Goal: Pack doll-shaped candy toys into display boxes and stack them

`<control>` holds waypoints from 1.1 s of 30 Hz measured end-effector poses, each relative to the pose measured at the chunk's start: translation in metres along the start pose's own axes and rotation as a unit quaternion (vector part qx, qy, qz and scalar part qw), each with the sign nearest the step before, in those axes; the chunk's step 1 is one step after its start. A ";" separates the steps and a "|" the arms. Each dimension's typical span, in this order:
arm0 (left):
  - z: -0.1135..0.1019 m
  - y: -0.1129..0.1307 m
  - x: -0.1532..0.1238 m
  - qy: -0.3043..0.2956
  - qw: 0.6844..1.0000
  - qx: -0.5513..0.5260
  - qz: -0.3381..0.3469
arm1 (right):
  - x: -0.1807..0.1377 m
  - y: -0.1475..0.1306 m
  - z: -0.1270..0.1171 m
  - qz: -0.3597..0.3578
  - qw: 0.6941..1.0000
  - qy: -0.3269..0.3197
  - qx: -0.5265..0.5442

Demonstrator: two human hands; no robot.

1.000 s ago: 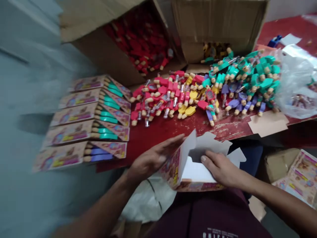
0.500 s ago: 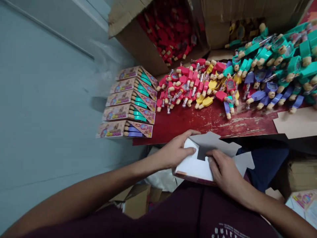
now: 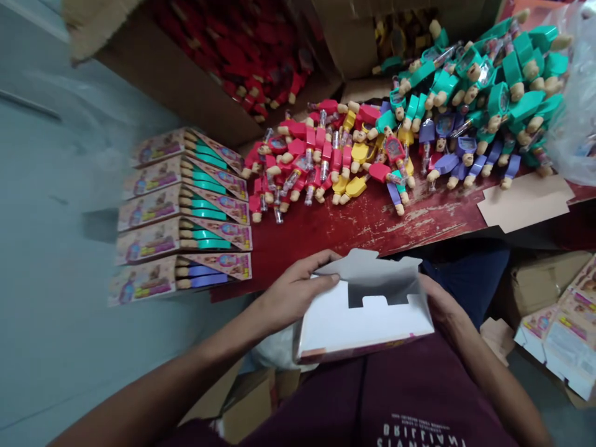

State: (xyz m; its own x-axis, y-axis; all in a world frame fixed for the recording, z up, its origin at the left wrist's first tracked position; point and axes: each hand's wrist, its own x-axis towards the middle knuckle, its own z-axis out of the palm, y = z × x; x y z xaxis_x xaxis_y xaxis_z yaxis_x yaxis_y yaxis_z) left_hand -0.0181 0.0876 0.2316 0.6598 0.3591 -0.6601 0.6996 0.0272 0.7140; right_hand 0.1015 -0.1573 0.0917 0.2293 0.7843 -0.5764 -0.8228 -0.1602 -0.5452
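Lying between the hands (image 3: 294,290), white-sided carton (image 3: 365,324), top open

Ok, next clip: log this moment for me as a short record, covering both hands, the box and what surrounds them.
Left hand: holds the box, thumb on the near side
Right hand: at the box's right end, fingers hidden
Box state: top open, flaps up
Row at left: five printed boxes; nearest shows purple toys, the others green toys
Loose pile: red, yellow, purple, green, on a red table
Behind: open carton with red toys
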 end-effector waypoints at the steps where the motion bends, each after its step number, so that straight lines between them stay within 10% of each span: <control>1: 0.000 -0.001 0.000 0.003 1.000 0.003 0.002 | 0.002 0.003 0.005 0.007 1.000 0.007 0.001; 8: 0.002 0.002 0.002 -0.008 0.996 0.014 0.082 | -0.007 -0.002 0.007 -0.060 0.990 0.078 -0.097; 14: 0.002 0.015 0.000 -0.064 0.994 -0.001 0.090 | -0.016 -0.017 -0.002 0.000 0.999 -0.030 0.027; 18: -0.003 0.019 0.000 -0.121 0.992 0.018 0.045 | -0.015 -0.035 -0.002 0.030 0.991 -0.089 -0.100; 33: -0.003 0.023 0.014 -0.131 0.982 0.072 0.117 | -0.014 -0.029 0.011 -0.028 0.968 0.019 -0.249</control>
State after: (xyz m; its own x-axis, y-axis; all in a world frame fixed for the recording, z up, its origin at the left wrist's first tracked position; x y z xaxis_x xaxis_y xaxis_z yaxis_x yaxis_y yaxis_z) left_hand 0.0064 0.0959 0.2394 0.8414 0.0862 -0.5334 0.5401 -0.1660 0.8251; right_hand 0.1162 -0.1570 0.1226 0.2930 0.7784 -0.5552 -0.4583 -0.3953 -0.7960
